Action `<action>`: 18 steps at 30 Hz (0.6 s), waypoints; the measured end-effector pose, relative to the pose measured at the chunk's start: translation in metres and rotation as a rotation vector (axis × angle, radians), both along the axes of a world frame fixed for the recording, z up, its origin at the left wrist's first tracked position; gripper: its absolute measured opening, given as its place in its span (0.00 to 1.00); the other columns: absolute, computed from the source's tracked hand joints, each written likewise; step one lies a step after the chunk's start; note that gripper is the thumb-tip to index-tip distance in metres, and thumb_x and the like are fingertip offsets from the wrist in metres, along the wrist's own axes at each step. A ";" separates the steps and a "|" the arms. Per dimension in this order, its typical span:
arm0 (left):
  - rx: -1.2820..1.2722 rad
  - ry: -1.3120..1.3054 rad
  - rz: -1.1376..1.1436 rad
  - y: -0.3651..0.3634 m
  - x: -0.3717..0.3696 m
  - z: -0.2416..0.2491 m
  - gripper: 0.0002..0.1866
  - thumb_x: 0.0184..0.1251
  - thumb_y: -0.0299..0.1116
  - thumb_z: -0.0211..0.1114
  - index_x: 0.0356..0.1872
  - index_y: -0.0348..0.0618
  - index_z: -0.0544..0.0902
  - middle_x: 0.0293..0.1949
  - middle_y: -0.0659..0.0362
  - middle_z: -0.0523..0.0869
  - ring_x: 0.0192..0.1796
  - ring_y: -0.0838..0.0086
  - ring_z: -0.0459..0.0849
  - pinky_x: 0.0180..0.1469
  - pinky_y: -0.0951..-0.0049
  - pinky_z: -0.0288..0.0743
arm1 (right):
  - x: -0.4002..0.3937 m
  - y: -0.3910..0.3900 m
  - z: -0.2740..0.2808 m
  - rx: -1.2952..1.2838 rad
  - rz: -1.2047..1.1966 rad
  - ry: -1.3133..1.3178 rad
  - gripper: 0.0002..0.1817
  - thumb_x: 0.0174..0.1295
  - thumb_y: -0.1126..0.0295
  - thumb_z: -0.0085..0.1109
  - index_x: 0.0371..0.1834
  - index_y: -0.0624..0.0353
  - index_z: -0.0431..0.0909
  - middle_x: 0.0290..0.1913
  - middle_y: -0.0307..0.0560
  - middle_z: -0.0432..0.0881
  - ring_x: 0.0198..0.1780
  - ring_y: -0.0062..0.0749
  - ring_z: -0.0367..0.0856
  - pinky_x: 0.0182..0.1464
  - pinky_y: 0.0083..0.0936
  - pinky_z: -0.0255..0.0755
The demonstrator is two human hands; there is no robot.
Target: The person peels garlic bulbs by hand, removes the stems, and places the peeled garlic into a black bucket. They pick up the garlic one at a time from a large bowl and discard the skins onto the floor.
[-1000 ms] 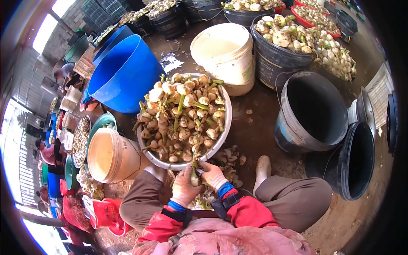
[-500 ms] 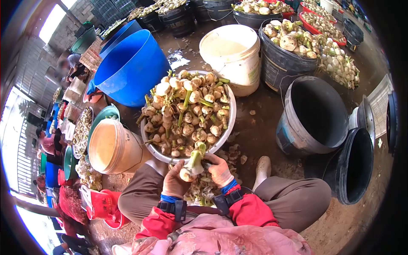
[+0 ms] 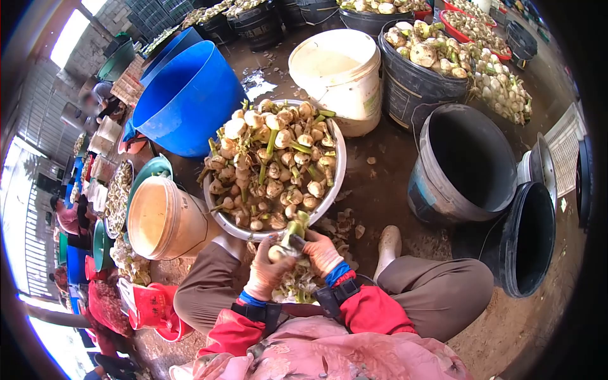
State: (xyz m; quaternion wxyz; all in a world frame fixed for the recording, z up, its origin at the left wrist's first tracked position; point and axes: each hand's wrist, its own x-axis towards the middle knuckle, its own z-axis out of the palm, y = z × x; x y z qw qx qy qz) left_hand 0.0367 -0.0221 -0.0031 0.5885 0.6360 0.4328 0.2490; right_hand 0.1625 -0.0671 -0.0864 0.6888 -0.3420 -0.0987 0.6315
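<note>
Between my hands is a pale bulb (image 3: 277, 253) with a short green stem pointing up and away. My left hand (image 3: 268, 271) is wrapped round the bulb from the left. On the stem side, my right hand (image 3: 321, 253) grips the same bulb with bent fingers; whether it also holds a tool cannot be made out. Just beyond the hands stands a round white basin (image 3: 341, 166) heaped with brownish bulbs, some with cut green stems. Pale peelings (image 3: 296, 283) lie on the floor below the hands, between my legs.
Blue tubs (image 3: 189, 104) and a cream bucket (image 3: 166, 217) stand left. A white bucket (image 3: 351, 95) and a black tub of bulbs (image 3: 411, 88) are beyond the basin. Dark buckets (image 3: 437, 183) stand right. Other people sit far left.
My left hand has closed further over the bulb and now covers more of it. My right hand has shifted slightly left and down. The view has moved a little.
</note>
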 end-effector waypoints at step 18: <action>0.142 -0.151 -0.023 0.023 -0.017 -0.024 0.37 0.60 0.56 0.62 0.59 0.34 0.68 0.56 0.55 0.73 0.58 0.72 0.70 0.60 0.71 0.63 | -0.007 0.001 0.028 0.212 0.137 0.059 0.19 0.62 0.73 0.58 0.56 0.66 0.72 0.49 0.39 0.79 0.48 0.22 0.76 0.53 0.20 0.71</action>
